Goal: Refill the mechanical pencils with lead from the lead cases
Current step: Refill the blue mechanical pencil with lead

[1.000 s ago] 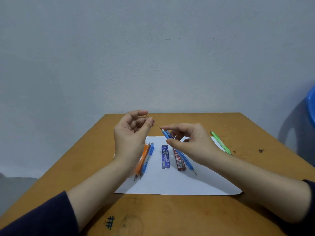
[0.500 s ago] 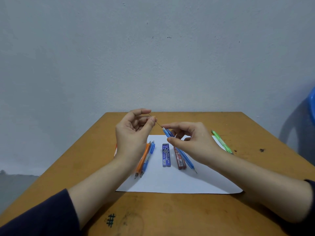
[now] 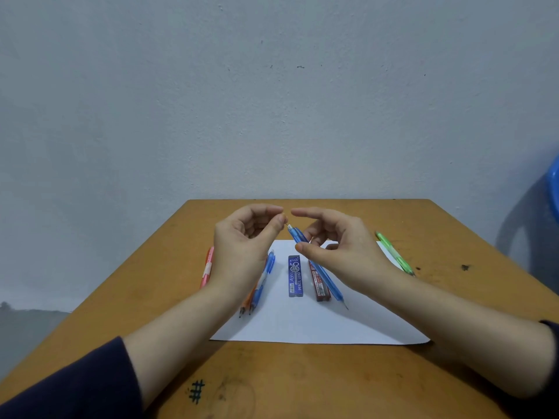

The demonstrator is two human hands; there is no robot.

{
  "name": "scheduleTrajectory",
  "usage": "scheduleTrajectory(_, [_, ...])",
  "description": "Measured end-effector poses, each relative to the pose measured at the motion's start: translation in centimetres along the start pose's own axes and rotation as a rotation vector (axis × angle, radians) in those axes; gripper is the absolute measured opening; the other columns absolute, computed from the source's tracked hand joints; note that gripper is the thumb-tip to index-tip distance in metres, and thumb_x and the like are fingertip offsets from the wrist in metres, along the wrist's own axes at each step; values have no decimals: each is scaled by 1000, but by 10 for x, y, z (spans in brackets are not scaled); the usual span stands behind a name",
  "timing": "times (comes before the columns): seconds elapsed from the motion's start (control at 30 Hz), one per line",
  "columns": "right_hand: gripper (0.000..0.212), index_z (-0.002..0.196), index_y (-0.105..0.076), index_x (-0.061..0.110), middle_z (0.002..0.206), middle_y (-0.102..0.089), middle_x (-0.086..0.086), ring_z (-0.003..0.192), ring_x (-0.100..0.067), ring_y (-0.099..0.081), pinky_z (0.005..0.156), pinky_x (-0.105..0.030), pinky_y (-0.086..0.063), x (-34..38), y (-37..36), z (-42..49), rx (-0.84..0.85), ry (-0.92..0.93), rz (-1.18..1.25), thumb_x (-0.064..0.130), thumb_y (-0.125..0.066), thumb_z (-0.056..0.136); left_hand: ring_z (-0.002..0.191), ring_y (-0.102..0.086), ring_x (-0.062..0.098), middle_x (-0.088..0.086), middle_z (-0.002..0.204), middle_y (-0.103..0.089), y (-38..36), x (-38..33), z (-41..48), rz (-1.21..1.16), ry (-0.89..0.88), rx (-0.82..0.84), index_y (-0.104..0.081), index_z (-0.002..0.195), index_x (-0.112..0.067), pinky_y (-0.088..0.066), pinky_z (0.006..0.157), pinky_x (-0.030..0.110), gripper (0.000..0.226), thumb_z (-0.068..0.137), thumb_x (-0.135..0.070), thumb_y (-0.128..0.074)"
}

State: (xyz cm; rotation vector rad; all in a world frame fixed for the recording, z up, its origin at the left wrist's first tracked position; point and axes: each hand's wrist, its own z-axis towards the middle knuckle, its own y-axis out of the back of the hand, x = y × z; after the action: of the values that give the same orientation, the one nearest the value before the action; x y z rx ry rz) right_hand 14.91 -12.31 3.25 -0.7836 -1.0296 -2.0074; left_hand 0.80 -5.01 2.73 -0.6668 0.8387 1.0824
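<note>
Refill under way – the right hand (image 3: 341,252) grips a blue pencil (image 3: 328,282) between thumb and curled fingers, tilted above the white sheet (image 3: 302,325), tip toward the near right. The left hand (image 3: 245,246) pinches thumb to forefinger at the pencil's far end; whether a lead sits between them cannot be told. On the sheet lie a blue lead case (image 3: 295,276) and a red lead case (image 3: 320,293) – other pencils rest at either side on the wooden table (image 3: 302,382).
</note>
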Motion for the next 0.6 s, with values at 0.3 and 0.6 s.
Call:
scheduleTrajectory(0.3, [44,113,-61,30,76,-61,2,68,-9,-57,69,-22,-52,1,0,1,-28,-27,83,4,-72,80,90,-69,10,-6,89,-74,0,2,-3,37,0,79,-72,94,-28,-53,80,22,20,87,-10,-67])
scheduleTrajectory(0.6, [44,112,-60,31,73,-64,5,66,-6,-59,57,-18,-46,2,0,1,-54,-52,160,5,-74,78,90,-70,9,-6,90,-75,-3,-1,-4,12,45,98,-73,93,-22,-54,81,22,16,85,-9,-68])
